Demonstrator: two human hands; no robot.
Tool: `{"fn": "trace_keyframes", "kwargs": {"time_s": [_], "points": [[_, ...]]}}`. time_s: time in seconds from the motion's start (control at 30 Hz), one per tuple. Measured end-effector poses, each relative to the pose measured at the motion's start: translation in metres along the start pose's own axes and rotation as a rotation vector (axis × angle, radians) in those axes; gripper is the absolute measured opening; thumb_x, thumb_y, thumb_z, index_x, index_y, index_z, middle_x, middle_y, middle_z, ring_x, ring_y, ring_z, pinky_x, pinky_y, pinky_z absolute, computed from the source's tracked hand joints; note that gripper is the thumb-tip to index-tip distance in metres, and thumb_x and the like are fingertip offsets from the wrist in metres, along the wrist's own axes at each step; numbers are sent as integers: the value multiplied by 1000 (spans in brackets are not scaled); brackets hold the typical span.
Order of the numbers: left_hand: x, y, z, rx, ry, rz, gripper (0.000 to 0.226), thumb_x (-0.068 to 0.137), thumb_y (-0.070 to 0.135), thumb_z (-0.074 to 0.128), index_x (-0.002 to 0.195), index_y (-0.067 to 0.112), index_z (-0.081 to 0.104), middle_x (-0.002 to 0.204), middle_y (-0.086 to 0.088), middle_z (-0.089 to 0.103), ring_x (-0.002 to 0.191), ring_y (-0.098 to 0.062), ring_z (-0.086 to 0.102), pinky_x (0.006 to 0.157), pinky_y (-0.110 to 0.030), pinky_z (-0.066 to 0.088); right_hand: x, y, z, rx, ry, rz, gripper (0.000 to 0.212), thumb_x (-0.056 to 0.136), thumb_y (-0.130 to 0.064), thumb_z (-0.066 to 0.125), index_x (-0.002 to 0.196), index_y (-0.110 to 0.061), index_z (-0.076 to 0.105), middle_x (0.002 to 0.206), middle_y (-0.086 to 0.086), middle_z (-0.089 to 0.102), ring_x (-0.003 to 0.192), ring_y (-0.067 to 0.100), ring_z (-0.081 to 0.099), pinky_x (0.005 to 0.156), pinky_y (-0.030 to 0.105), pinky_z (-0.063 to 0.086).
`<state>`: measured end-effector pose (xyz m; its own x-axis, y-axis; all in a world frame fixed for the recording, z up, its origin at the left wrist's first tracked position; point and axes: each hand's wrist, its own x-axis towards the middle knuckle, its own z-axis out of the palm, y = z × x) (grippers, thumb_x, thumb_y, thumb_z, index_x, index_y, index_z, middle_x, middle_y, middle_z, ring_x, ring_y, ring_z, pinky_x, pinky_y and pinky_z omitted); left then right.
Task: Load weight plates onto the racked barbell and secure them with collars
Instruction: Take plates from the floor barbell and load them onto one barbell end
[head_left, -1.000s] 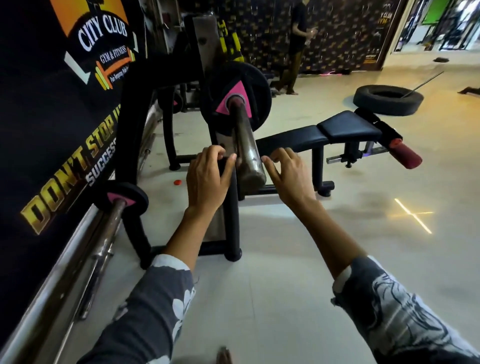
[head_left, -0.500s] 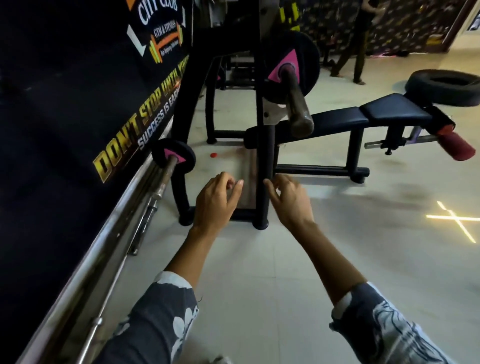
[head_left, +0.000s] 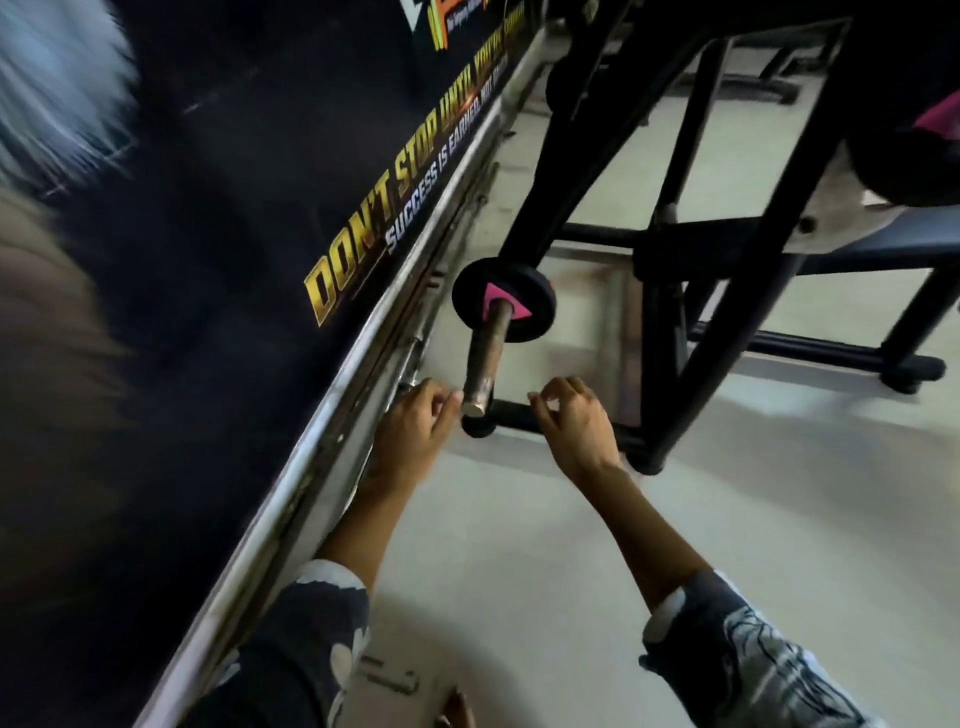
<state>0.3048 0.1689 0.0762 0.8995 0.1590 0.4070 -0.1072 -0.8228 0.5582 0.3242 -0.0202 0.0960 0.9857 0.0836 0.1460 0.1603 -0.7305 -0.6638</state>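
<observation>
A small black weight plate (head_left: 503, 300) with a pink triangle mark sits on a short steel storage peg (head_left: 482, 361) low on the black rack frame (head_left: 670, 312). My left hand (head_left: 415, 421) hovers just left of the peg's tip, fingers curled and apart, holding nothing. My right hand (head_left: 571, 418) is a little to the right of the tip, also empty with fingers bent. At the top right edge, a larger black plate with a pink mark (head_left: 930, 119) shows partly; the barbell itself is out of view.
A black banner wall (head_left: 208, 260) with gold lettering and a steel rail (head_left: 332, 441) runs along the left. A bench (head_left: 883, 244) with black legs stands right of the rack. Pale floor (head_left: 519, 545) lies beneath my arms.
My view has swung down and left, away from the loaded barbell end. Both hands have dropped from the barbell sleeve to either side of the low storage peg's tip.
</observation>
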Motion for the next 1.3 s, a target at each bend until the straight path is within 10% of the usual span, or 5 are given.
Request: {"fn": "trace_keyframes", "kwargs": {"time_s": [0.37,0.57,1.0,1.3], "points": [[165,-142,155,-119,-233,-264,27,90,31,57,96,5,56,86,-12,68,81,-29,64,65,-28,41,191,74,104,-51,122,196,33,93,-29,50,117,-6,50,116,17,52,109,32,49,89,42,43],[246,-212,273,-578,-241,-432,67,70,45,75,121,12,48,124,-13,56,115,-29,53,96,-42,46,300,156,185,278,295,240,64,79,-51,57,128,-15,37,126,10,47,117,20,45,99,37,42],[290,-172,292,-945,46,-182,35,49,65,73,82,64,61,74,46,61,75,20,60,66,-4,47,340,174,211,767,698,157,13,59,-30,68,63,-30,55,58,-16,58,64,-15,58,61,6,45],[213,-161,250,-972,64,-198,40,57,67,63,93,74,48,83,58,50,80,28,53,67,1,45,260,171,228,770,719,201,46,57,-33,69,78,7,60,55,-17,58,61,-7,51,58,13,42]]}}
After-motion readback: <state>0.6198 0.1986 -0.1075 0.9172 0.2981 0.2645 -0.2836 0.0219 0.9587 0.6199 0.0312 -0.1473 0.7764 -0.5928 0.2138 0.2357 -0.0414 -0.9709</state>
